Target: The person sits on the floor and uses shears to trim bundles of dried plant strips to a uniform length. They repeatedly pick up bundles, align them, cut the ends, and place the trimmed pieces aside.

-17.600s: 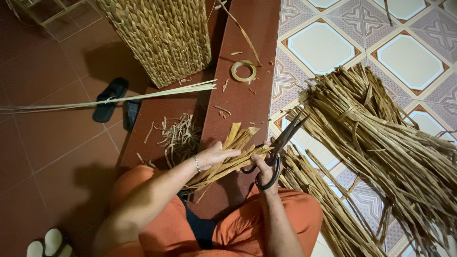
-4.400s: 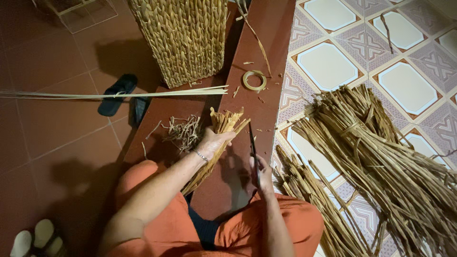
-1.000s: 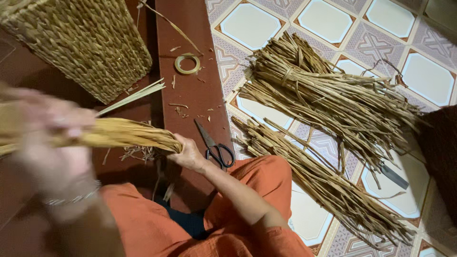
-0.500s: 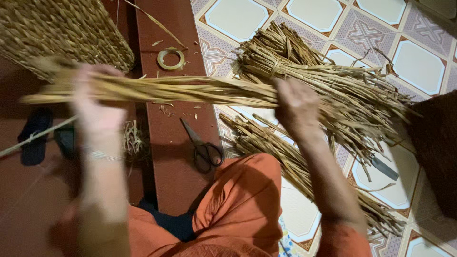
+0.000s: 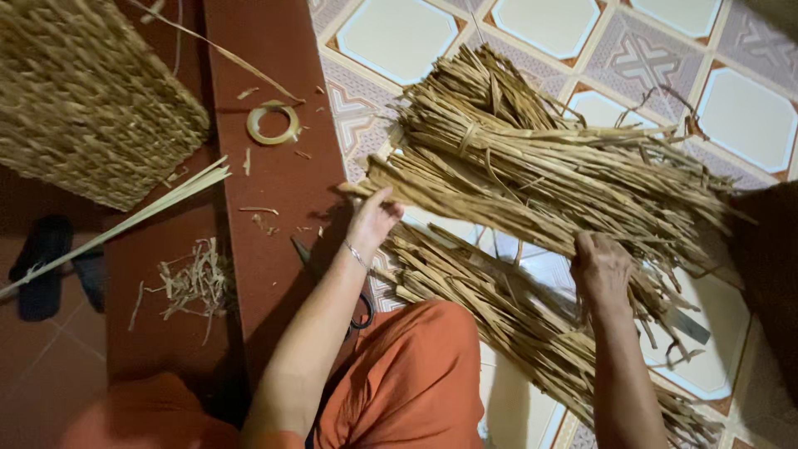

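Bundle [image 5: 490,208] lowered onto straw pile [image 5: 565,158]; left hand [image 5: 371,220], right hand [image 5: 600,270] outstretched, grip closed on bundle.

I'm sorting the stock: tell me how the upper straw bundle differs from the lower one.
The upper bundle is thicker and tied with a straw band; the lower bundle is thinner, with no tie showing. The upper lies nearly level and both hands, left and right, grip it; the lower slants down-right, untouched on the tiles. Both are dry tan strips.
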`<state>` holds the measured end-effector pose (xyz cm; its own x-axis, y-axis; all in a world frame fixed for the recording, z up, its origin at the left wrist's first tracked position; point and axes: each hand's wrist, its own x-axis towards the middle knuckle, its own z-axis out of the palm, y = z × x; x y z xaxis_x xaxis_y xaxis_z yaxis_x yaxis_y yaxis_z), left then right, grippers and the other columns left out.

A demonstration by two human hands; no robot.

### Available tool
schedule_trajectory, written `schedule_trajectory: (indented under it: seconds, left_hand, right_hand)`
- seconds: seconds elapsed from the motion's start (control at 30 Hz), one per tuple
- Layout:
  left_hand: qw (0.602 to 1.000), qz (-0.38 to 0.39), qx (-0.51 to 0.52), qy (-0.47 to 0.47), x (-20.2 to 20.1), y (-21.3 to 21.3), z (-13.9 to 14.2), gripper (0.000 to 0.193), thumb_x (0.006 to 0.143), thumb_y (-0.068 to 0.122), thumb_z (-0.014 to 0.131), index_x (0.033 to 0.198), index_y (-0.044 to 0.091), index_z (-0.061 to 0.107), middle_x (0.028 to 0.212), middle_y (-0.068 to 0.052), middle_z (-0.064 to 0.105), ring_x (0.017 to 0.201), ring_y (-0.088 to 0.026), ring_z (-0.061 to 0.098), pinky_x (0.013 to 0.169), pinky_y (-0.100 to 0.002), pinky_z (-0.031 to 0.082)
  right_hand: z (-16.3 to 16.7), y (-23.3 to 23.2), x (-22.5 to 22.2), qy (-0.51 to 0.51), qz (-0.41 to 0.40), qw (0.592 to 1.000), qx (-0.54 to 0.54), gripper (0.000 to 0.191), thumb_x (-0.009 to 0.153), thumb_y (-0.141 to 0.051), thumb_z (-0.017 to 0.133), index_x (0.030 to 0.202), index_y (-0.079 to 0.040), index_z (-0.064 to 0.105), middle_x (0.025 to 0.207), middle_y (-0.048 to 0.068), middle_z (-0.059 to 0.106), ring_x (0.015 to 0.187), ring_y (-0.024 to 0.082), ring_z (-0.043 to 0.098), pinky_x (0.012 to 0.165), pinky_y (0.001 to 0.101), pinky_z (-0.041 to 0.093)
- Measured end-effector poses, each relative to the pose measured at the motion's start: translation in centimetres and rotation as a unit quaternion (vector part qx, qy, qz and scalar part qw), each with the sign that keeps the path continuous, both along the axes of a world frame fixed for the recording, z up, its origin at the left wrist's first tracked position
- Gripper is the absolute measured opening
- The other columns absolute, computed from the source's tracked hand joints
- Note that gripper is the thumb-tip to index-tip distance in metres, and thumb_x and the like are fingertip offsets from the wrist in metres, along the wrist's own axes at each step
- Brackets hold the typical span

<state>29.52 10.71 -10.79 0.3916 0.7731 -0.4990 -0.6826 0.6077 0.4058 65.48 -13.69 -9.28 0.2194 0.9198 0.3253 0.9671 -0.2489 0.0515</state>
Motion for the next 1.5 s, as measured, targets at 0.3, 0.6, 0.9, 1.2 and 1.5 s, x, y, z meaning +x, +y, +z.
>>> schedule_trajectory:
  seconds: [0.3,0.6,0.9,1.2,1.5]
  left_hand:
    - [0.924,-0.164,0.182,0.293,-0.2,-1.7,-0.9,0.044,0.093,0.016,0.066,0.132,0.009,0.049,0.122,-0.007,0.064,0.112,-0.02,0.068,0.093,-0.035,0.059]
    - [0.925,-0.156,0.214,0.274,-1.4,-3.9,-5.8,0.031,0.094,0.017,0.07,0.12,0.0,0.066,0.105,-0.009,0.072,0.095,-0.015,0.069,0.082,-0.029,0.055]
    - [0.813,-0.085,0.381,0.432,-2.2,-5.8,-5.7,0.023,0.097,0.013,0.07,0.116,-0.001,0.071,0.104,-0.007,0.073,0.095,-0.013,0.067,0.082,-0.026,0.056]
    - [0.817,-0.308,0.385,0.299,3.1,-12.0,-3.6,0.042,0.1,0.032,0.064,0.132,0.005,0.07,0.093,-0.005,0.075,0.076,-0.012,0.068,0.07,-0.027,0.062]
    - [0.968,-0.108,0.188,0.129,-2.4,-9.5,-4.4,0.04,0.101,0.034,0.058,0.116,-0.003,0.058,0.09,-0.018,0.075,0.084,-0.027,0.075,0.078,-0.039,0.063]
  right_hand:
    - [-2.5,3.8,-1.5,-0.262,-0.006,0.963,0.059,0.065,0.059,-0.013,0.067,0.123,-0.028,0.071,0.111,0.006,0.073,0.102,0.024,0.063,0.086,0.0465,0.051]
    - [-8.0,4.9,-11.2,0.136,0.028,0.988,-0.065,0.039,0.084,-0.046,0.086,0.092,-0.01,0.073,0.088,0.01,0.066,0.078,0.023,0.061,0.062,0.0399,0.047]
    - [-6.6,5.2,-10.8,0.477,-0.09,0.856,-0.178,0.014,0.09,-0.024,0.078,0.096,-0.014,0.071,0.091,0.005,0.071,0.071,0.02,0.062,0.065,0.0377,0.057]
    - [-4.8,1.0,-12.2,0.606,0.01,0.795,0.025,0.015,0.081,-0.014,0.085,0.092,-0.009,0.077,0.096,0.005,0.075,0.091,0.013,0.068,0.082,0.0286,0.055]
    - [-3.1,-11.8,-1.0,0.448,-0.134,0.738,0.486,0.007,0.109,-0.006,0.069,0.104,-0.008,0.072,0.101,0.003,0.071,0.091,0.009,0.065,0.082,0.0235,0.056]
